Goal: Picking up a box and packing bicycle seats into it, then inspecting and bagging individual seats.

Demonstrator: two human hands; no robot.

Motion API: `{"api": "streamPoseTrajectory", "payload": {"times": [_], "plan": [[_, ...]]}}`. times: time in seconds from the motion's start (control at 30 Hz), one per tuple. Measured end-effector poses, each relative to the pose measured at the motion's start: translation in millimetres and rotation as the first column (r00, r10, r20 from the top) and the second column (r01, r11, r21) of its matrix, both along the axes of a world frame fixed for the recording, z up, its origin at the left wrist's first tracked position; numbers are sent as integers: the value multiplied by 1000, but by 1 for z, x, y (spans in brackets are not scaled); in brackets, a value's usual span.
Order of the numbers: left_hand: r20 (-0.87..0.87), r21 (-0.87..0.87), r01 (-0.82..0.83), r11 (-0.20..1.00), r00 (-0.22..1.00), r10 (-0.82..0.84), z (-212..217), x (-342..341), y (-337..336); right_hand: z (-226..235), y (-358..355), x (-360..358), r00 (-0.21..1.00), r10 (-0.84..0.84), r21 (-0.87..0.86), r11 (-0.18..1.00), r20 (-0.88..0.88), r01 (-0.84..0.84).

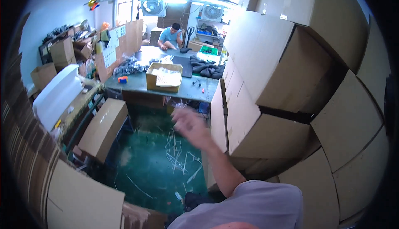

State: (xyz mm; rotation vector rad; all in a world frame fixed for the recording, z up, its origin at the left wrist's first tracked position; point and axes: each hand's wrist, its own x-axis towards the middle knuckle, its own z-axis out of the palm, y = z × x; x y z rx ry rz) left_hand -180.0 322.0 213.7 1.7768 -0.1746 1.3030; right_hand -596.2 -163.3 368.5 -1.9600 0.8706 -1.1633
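My right hand [190, 126] reaches forward over the green floor, blurred by motion. Its fingers look loosely bent and apart, and I see nothing held in them. Close to its right side rises a tall stack of large cardboard boxes [266, 133]. Beyond the hand stands a green-topped worktable [137, 84], with an open cardboard box [163, 88] at its near edge holding clear plastic and pale papers. My left hand is out of view.
White strips and scraps [181, 158] litter the floor. At left are a long carton [104, 129] on a stand and flat cardboard sheets [85, 195]. Across the worktable, another person [170, 37] sits near dark goods [206, 67] and a green crate [208, 50].
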Motion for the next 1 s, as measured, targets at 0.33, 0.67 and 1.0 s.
{"api": "streamPoseTrajectory", "payload": {"times": [0.33,0.67,1.0], "plan": [[-96,-13,742,-670,-668,-738,194,-281,-649,212,-17,-197,654,-366,-741,-187,662,645],[-113,75,393,-916,-910,-400,540,-568,-918,330,-93,-221,323,-652,-513,-119,686,850],[433,132,-304,-943,-838,331,606,-440,-882,362,-90,-125,904,161,-755,618,396,220]]}}
